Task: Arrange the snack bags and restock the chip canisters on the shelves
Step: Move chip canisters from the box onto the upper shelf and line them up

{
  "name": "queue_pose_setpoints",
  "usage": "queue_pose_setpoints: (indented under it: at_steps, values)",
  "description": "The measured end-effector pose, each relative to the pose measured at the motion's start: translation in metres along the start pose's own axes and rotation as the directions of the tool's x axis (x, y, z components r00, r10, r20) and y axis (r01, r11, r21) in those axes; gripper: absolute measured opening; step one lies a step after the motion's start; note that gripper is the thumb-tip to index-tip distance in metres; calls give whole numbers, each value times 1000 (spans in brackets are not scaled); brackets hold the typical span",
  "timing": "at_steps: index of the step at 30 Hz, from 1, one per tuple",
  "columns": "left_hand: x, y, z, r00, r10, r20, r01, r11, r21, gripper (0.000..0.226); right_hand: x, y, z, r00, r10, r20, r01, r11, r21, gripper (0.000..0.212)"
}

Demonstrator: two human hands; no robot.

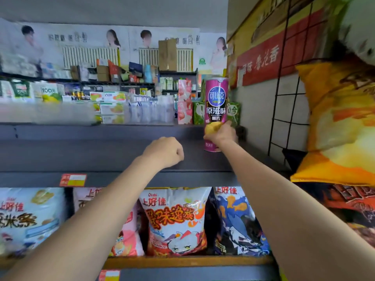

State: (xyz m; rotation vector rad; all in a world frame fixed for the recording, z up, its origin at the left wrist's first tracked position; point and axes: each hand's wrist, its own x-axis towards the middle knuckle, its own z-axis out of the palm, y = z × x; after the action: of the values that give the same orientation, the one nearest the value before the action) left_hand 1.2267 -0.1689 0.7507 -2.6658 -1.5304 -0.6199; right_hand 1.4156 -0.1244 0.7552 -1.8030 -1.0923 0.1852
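My right hand (220, 134) grips the tall purple cardboard chip can (216, 110) low down; it stands upright at the right end of the dark grey metal shelf (101, 155); my fingers hide part of its label; the small words are too blurry to read; my left hand (164, 152) is a fist holding nothing; the white and red snack bag (174, 220) below says "Oishi"; the big yellow bag (341, 122) is cut off at the right edge.

chip canister (215, 102) upright on top shelf (101, 155) at right, snack bags (174, 220) on shelf below
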Motion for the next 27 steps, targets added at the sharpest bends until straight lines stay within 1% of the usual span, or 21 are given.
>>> queue_pose_setpoints:
  at_steps: [2,5,6,8,10,12,13,14,15,16,17,18,19,20,21,22,23,24,25,26,27]
  values:
    - [-3,-1,4,1000,-3,-25,3,1000,-2,26,2,3,8,1000,27,2,-27,1000,9,86]
    - [-5,-3,10,998,13,-57,-12,1000,17,28,4,0,9,997,54,46,-55,998,30,81]
    - [-6,-4,11,997,16,-70,-15,1000,25,28,2,-4,9,996,67,56,-69,997,31,82]
    - [-6,-4,12,996,29,-88,-24,998,53,26,-3,-9,9,996,82,25,-82,997,-2,90]
    - [-10,0,11,995,39,-88,-28,993,117,24,-20,-15,4,999,12,-38,-13,999,-37,87]
    - [-19,3,10,990,74,-119,-55,986,156,23,-52,-24,-7,984,-147,-101,143,989,-50,74]
    - [-25,4,9,972,131,-198,-97,980,173,22,-70,-29,-13,961,-248,-126,244,969,-43,67]
    - [-38,3,16,931,205,-303,-163,974,159,21,-96,-24,-15,935,-330,-132,327,944,-46,58]
    - [-51,2,25,840,284,-462,-256,959,124,19,-118,-18,-18,889,-435,-146,433,900,-44,50]
    - [-67,2,35,749,338,-569,-349,932,93,16,-137,-9,-20,827,-539,-158,539,841,-51,41]
    - [-90,0,55,698,365,-616,-450,893,20,14,-163,9,-18,789,-594,-157,591,803,-74,34]
    - [-113,-4,81,692,400,-602,-529,847,-46,15,-188,30,-13,765,-625,-156,616,781,-105,28]
    - [-137,-9,106,733,436,-522,-568,814,-118,18,-213,53,-6,759,-636,-137,622,772,-135,24]
    - [-160,-15,133,807,451,-381,-552,806,-215,23,-236,79,5,771,-627,-106,611,777,-153,22]
    - [-181,-22,159,869,450,-206,-494,810,-316,25,-258,102,15,800,-597,-55,582,796,-165,23]
    - [-198,-29,185,899,438,-11,-410,832,-374,25,-277,132,29,840,-542,15,535,824,-187,25]
    - [-212,-38,211,896,411,167,-325,865,-383,24,-294,154,40,875,-469,120,484,847,-219,28]
    - [-223,-47,235,878,376,296,-262,895,-361,26,-309,181,53,894,-366,257,430,862,-269,31]
    - [-233,-56,256,849,348,397,-216,915,-341,29,-322,206,63,880,-258,398,402,852,-336,33]
    - [-242,-64,272,822,324,468,-173,926,-337,30,-335,229,71,843,-158,515,396,830,-393,36]
    - [-250,-71,285,805,300,512,-129,930,-343,29,-347,252,77,796,-78,600,409,800,-439,37]
